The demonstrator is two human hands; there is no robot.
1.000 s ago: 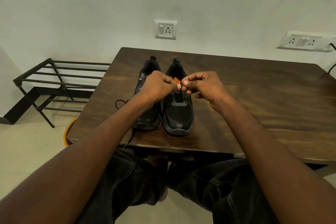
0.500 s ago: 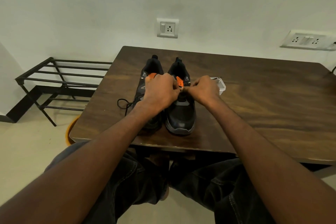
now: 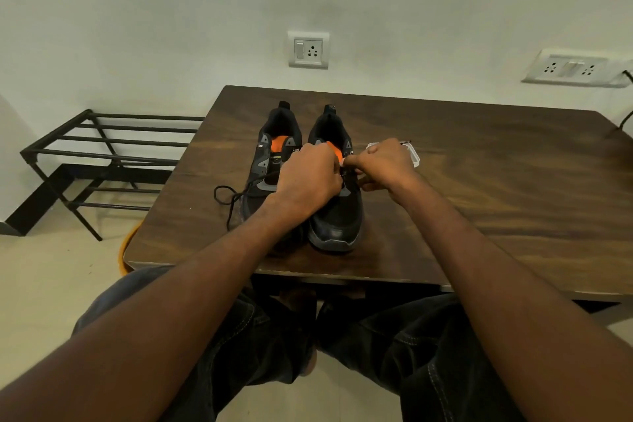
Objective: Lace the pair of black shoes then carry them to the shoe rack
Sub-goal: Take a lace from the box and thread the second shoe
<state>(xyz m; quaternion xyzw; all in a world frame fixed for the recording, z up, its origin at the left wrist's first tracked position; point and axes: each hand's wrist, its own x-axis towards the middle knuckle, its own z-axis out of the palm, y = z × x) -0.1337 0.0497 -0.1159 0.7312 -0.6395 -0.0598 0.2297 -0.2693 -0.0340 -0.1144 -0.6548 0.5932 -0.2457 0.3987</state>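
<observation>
Fingers of both hands are curled and pinched together at the centre of the frame: we find the left hand and right hand meeting over the right-hand shoe, apparently pinching its lace, though the lace itself is hidden there. We note the other shoe just beside it, a loose lace trailing left on the table. The shoe rack stands at left, against the wall.
</observation>
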